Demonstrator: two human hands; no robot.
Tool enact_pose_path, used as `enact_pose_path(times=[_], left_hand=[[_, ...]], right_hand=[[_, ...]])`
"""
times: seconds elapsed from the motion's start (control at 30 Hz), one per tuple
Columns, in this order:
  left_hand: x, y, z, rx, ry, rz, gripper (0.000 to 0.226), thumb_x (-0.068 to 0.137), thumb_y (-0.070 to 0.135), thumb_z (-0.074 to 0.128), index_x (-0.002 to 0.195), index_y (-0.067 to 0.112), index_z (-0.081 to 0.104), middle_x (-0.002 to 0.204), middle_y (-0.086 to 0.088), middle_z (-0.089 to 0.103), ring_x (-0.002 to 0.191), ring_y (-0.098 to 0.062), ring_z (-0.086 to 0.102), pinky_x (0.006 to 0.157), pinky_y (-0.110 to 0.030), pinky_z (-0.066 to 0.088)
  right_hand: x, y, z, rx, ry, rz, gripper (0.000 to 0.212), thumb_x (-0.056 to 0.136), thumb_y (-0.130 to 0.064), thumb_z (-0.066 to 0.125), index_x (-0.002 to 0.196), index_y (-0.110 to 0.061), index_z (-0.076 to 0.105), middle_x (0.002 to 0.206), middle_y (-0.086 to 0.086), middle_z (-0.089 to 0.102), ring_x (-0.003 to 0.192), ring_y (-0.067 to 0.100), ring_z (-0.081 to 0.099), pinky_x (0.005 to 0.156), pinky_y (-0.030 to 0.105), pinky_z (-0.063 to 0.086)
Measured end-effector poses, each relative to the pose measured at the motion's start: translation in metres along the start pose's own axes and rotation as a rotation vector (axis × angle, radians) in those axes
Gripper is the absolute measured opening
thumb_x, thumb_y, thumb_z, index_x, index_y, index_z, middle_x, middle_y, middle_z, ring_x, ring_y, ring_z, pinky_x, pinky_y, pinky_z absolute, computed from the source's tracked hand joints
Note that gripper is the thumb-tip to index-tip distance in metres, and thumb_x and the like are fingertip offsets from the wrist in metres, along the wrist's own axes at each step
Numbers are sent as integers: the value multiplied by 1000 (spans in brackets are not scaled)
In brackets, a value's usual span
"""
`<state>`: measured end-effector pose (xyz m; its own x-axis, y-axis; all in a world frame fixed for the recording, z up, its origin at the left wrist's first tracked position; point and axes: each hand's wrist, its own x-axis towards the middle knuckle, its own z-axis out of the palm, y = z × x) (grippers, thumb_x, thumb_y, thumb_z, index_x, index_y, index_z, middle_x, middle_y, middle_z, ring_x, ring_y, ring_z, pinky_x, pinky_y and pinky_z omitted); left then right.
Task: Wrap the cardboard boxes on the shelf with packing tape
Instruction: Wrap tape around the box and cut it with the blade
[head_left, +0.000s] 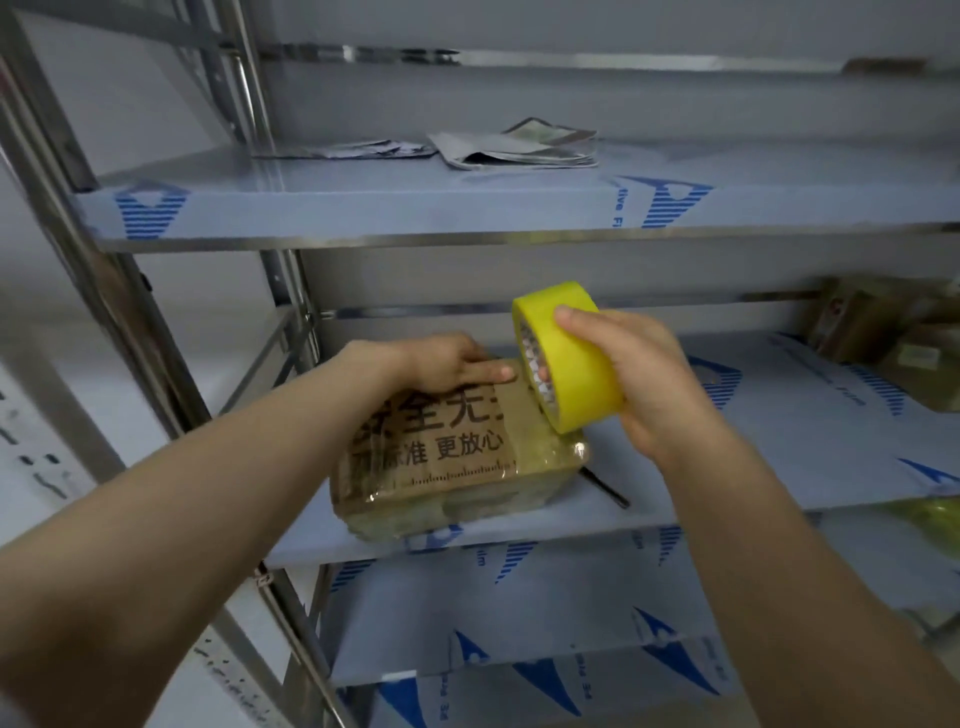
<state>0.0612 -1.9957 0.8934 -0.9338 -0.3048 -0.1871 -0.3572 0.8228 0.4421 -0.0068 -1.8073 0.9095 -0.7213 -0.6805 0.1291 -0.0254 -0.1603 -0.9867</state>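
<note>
A flat cardboard box (457, 467) with black printed characters lies on the middle shelf (779, 467), its sides covered in glossy clear tape. My left hand (441, 366) rests on the box's far top edge, fingers straight and pressing down. My right hand (639, 374) grips a yellow roll of packing tape (576, 369), held upright just above the box's right end. A strip of tape runs from the roll down onto the box top.
More taped cardboard boxes (893, 343) stand at the far right of the same shelf. Folded papers (519, 148) lie on the upper shelf (363, 208). A thin dark tool (605, 488) lies beside the box. Steel uprights (291, 291) flank the left side.
</note>
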Motion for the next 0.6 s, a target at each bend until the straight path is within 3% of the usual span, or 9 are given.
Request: enact_pose_path(times=[0.1,0.17,0.23,0.3,0.37,0.43,0.6], left_hand=[[13,4,4,439,345,-24,47,95,55,41,122,22,60,124,-5,62,113,-25,56,96,-36,44],[16,3,13,435,279,-31,62,92,58,42,143,22,40,148,-7,41,136,-24,35,115,-44,21],[17,1,22,332,88,-63,104,78,72,51,153,18,5,160,-6,2,147,-20,-2,117,-50,-7],[20,-4,26,360,38,-71,132,60,83,58,152,19,-11,159,-4,-14,145,-20,-17,115,-51,-15],[25,-11,29,395,110,-67,136,55,84,61,152,20,-8,160,-5,-7,147,-23,-10,116,-50,-11],[31,-14,30,394,171,-69,133,56,82,61,153,18,-3,160,-6,3,147,-24,-1,117,-51,-7],[42,-22,26,348,172,-109,129,56,83,60,153,20,3,159,-6,11,146,-25,7,118,-50,0]], right_hand=[[28,8,12,-50,104,-23,35,82,-47,68,74,-14,62,71,3,66,72,17,64,77,36,53],[42,10,17,-78,124,-37,45,75,-59,68,72,-16,57,74,3,61,81,20,59,85,40,49],[48,11,20,-74,114,-18,42,78,-58,66,68,-18,57,74,-2,62,81,17,59,85,36,48],[48,17,21,-43,60,0,29,83,-46,66,72,-19,63,71,-4,66,70,10,63,72,25,52],[45,25,23,-33,23,-28,14,86,-32,67,80,-20,67,72,-6,68,63,2,63,60,16,51],[46,29,24,-37,59,-56,7,87,-26,67,83,-20,68,76,-5,68,62,0,63,57,16,50],[35,19,28,-8,178,-58,25,86,-33,66,67,-18,64,62,-3,66,56,8,61,57,22,52]])
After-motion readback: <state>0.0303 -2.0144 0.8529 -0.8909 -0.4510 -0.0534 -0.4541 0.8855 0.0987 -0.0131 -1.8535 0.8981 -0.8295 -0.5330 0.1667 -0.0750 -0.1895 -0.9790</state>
